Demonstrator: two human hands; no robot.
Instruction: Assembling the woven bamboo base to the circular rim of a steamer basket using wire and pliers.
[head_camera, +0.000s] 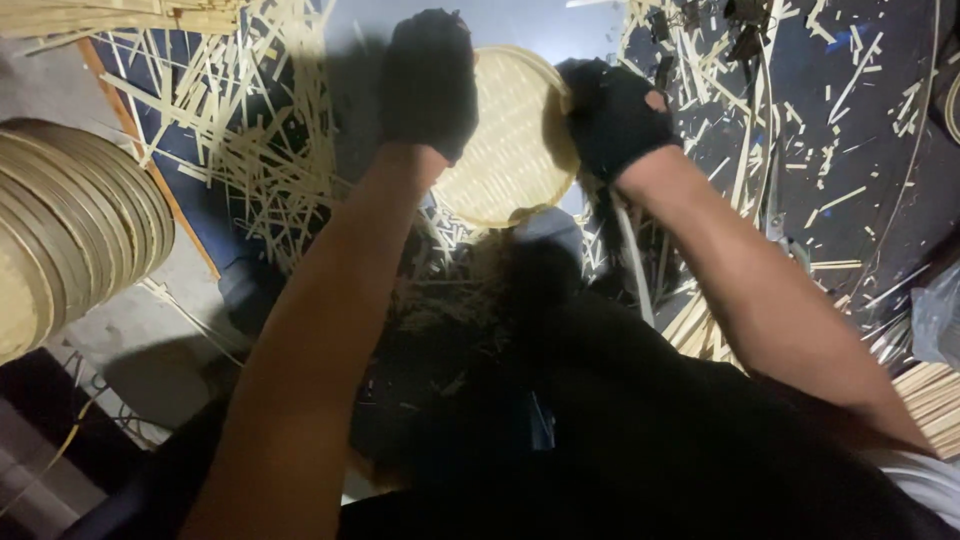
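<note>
Two hands in black gloves gripped a round woven bamboo tray (510, 140) at arm's length, far from the camera and near the middle of the scene. The left hand (428, 85) was closed over the tray's left rim, and the right hand (612, 118), its glove torn at the knuckle, was clamped on the right rim. The tray stood nearly on edge with its pale woven face turned toward the wearer; being round, it showed no clear long axis, though it appeared slightly taller than wide from this angle. Bare forearms ran back toward dark clothing in the near foreground. Beneath the tray lay a dark blue floor mat (880, 150) littered with bamboo strips and offcuts (240, 150), thickest at far left and to the right. At the left edge stood a stack of finished bamboo trays (80, 220) on grey concrete floor (150, 330). The light was dim and shadows fell heavily.
</note>
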